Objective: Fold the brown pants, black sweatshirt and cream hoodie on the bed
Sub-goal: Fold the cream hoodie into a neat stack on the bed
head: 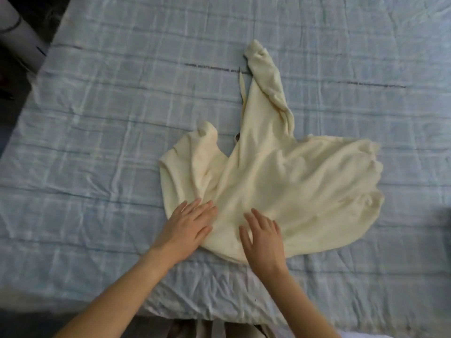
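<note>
While the cream hoodie [280, 181] lies spread on the bed [117, 123], a little right of the middle and close to the near edge, I have both hands flat on its near part. It is one pale, soft, rumpled garment. Its broad body fans out to the right, one sleeve [266, 71] runs up and away from me with the cuff at the far end, and a second, shorter lobe of cloth [192, 162] is bunched to the left. One thin drawstring [242, 86] trails on the cover beside the long sleeve. My left hand [188, 225] is open, its straight fingers pressing on the cloth at the left lobe's near edge. My right hand [263, 237] is open too, fingers spread and resting on the body, just beside the left hand but not touching it. Neither hand grips anything. Under the hoodie the bed wears a light blue checked cover, creased all over, with darker stitched lines running across it. At the bottom edge, against the bed, hangs some brownish cloth [195, 328], and I cannot tell what it is. Left of the bed the floor [9, 113] is dark, and one white, blurred object [22, 37] stands in the far left corner.
</note>
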Demonstrator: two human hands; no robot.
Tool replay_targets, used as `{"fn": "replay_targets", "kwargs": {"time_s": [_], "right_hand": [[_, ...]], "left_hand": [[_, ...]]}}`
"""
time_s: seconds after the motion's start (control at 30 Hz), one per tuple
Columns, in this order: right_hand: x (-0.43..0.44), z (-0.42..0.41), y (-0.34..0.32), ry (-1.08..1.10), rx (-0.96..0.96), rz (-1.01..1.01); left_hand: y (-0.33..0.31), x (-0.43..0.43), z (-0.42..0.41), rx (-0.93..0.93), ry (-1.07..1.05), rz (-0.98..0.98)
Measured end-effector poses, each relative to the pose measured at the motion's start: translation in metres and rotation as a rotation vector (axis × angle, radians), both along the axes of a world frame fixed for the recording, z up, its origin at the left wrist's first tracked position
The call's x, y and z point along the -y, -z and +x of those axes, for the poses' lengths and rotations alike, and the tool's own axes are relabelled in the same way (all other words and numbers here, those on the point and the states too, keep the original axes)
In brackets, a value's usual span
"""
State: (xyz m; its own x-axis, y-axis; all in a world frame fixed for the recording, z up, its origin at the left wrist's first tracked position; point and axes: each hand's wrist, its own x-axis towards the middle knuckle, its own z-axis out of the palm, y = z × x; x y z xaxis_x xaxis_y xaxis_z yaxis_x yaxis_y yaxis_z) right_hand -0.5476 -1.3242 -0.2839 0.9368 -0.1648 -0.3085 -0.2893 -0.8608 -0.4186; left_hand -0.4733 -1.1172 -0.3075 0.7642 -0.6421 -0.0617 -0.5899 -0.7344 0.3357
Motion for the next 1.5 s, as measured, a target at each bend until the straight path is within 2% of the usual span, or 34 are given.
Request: {"fn": "replay_targets", "kwargs": {"time_s": [0.07, 0.17, 0.27, 0.37, 0.43, 0.53, 0.73, 0.8, 0.9, 0.97, 1.03, 1.13, 1.27, 1.37, 1.5], "right_hand": [[0.040, 0.026, -0.012, 0.009, 0.114, -0.036], [0.103, 0.068, -0.012, -0.011, 0.130, -0.173], [0.154, 0.103, 0.016, -0.083, 0.056, -0.307], [0.185, 0.107, 0.059, -0.094, -0.080, -0.287], [0.193, 0.099, 0.086, -0.076, -0.106, -0.250], [0.194, 0.091, 0.111, -0.045, -0.031, -0.225], [0.192, 0.094, 0.098, -0.052, 0.009, -0.171], [0.192, 0.105, 0.085, -0.049, 0.114, -0.147], [0.198, 0.150, 0.072, -0.078, 0.443, -0.099], [0.201, 0.198, 0.068, -0.092, 0.459, -0.070], [0.202, 0.244, 0.069, -0.137, 0.294, -0.092], [0.207, 0.289, 0.083, -0.152, 0.081, 0.078], [0.218, 0.296, 0.084, -0.022, 0.083, 0.441], [0.222, 0.276, 0.071, 0.063, 0.117, 0.648], [0.224, 0.230, 0.045, 0.076, 0.131, 0.822]], "left_hand": [[-0.015, 0.036, 0.016, 0.045, -0.030, -0.033], [-0.020, 0.103, 0.043, 0.045, -0.075, -0.097], [0.004, 0.172, 0.066, 0.003, -0.112, -0.083], [0.048, 0.216, 0.071, -0.071, -0.158, -0.012], [0.080, 0.226, 0.066, -0.094, -0.184, 0.006], [0.109, 0.226, 0.059, -0.074, -0.200, -0.058], [0.097, 0.228, 0.067, 0.044, -0.196, -0.130], [0.086, 0.227, 0.093, 0.118, -0.192, -0.190], [0.071, 0.231, 0.156, 0.217, -0.323, -0.231], [0.066, 0.235, 0.195, 0.136, -0.455, -0.218], [0.072, 0.239, 0.222, -0.018, -0.562, -0.216], [0.087, 0.237, 0.240, -0.137, -0.619, -0.303], [0.086, 0.228, 0.244, -0.149, -0.671, -0.528], [0.068, 0.219, 0.232, -0.298, -0.762, -0.745], [0.036, 0.200, 0.185, -0.463, -0.781, -0.915]]}}
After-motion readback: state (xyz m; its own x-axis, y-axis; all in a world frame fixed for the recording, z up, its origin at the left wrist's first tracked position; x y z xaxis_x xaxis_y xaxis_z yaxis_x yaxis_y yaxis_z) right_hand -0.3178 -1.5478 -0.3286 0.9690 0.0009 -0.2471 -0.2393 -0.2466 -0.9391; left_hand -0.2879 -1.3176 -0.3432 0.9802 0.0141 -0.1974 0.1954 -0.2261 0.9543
